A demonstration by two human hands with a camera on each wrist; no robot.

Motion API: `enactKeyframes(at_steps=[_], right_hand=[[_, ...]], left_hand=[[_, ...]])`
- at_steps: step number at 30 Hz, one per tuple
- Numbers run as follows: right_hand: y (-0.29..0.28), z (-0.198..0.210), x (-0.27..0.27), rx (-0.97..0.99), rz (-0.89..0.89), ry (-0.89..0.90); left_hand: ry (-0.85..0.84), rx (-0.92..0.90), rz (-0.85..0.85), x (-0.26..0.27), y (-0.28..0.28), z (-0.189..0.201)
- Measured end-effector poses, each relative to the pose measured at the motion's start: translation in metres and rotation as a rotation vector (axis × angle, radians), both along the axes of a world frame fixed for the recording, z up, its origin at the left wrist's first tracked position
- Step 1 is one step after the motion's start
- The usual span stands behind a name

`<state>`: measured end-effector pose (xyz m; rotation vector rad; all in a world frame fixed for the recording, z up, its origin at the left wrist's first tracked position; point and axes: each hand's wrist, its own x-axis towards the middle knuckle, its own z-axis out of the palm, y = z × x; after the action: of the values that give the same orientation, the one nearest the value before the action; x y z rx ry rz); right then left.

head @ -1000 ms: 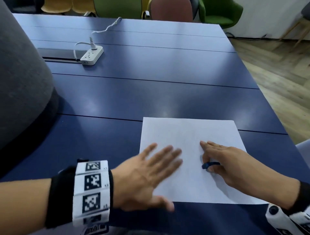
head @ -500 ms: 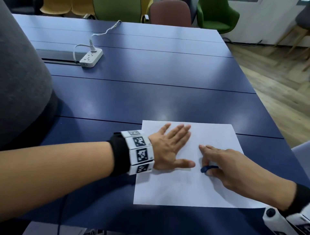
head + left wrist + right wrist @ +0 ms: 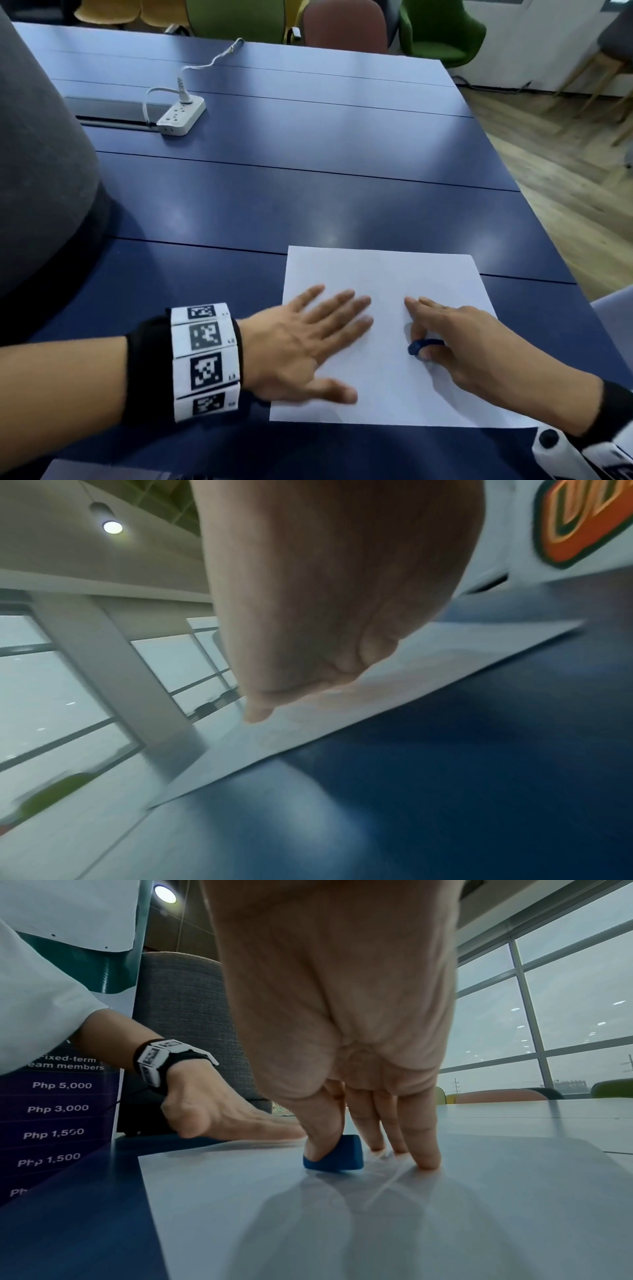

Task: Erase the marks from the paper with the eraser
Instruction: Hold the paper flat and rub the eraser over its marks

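Observation:
A white sheet of paper (image 3: 394,274) lies on the dark blue table (image 3: 274,192) near its front right. My left hand (image 3: 342,318) lies flat with straight, spread fingers on the sheet's left part, the wrist over the table. My right hand (image 3: 419,329) pinches a small blue eraser (image 3: 423,345) between thumb and a finger and holds it down on the middle of the sheet. In the right wrist view the eraser (image 3: 337,1154) rests on the paper (image 3: 377,1231), the other fingertips (image 3: 426,1161) touch the sheet, and faint pale lines run beside them. The left wrist view shows the palm (image 3: 325,588) on the paper (image 3: 428,664).
A white power strip (image 3: 181,118) with a cable lies at the back left beside a black cable slot (image 3: 109,109). A grey chair back (image 3: 41,154) rises at the left. Green and red chairs (image 3: 342,24) stand past the far edge. The table's right edge drops to wooden floor (image 3: 565,171).
My left hand slid forward over the sheet, then came back toward its left edge and lies flat there. The right hand with the eraser has stayed at about the same spot.

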<state>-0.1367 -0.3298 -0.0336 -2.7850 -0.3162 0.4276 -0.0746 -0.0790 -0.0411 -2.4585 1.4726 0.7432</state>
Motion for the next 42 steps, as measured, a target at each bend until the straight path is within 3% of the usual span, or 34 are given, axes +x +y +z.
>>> enactKeyframes(at_steps=[2, 6, 11, 14, 17, 20, 25, 29, 33, 42], right_hand=[[0.000, -0.001, 0.000, 0.000, 0.008, -0.001], [0.002, 0.001, 0.000, 0.012, -0.008, -0.004], [0.005, 0.005, -0.001, 0.017, -0.037, -0.023], [0.007, 0.005, 0.000, -0.015, -0.033, -0.032], [0.008, 0.006, 0.001, -0.045, -0.013, -0.021], [0.009, 0.007, 0.001, -0.042, -0.025, -0.025], [0.014, 0.027, 0.004, -0.057, -0.043, 0.011], [0.019, 0.036, 0.038, 0.019, -0.108, -0.089], [0.025, 0.026, 0.077, 0.161, -0.249, -0.091], [0.034, 0.013, 0.107, 0.168, -0.268, -0.057]], left_hand=[[-0.006, 0.035, 0.010, -0.002, 0.004, -0.002], [-0.185, 0.130, 0.260, 0.038, 0.013, 0.008], [-0.053, 0.141, 0.029, 0.033, 0.006, 0.016], [-0.120, 0.219, 0.149, 0.051, 0.004, 0.025], [-0.044, 0.157, 0.284, 0.074, -0.008, 0.043], [0.005, 0.138, 0.282, 0.081, -0.019, 0.042], [-0.059, 0.202, 0.277, 0.084, -0.027, 0.028], [-0.046, 0.191, 0.281, 0.084, -0.028, 0.028], [-0.022, 0.170, 0.295, 0.084, -0.028, 0.024], [-0.007, 0.135, 0.291, 0.091, -0.022, 0.020]])
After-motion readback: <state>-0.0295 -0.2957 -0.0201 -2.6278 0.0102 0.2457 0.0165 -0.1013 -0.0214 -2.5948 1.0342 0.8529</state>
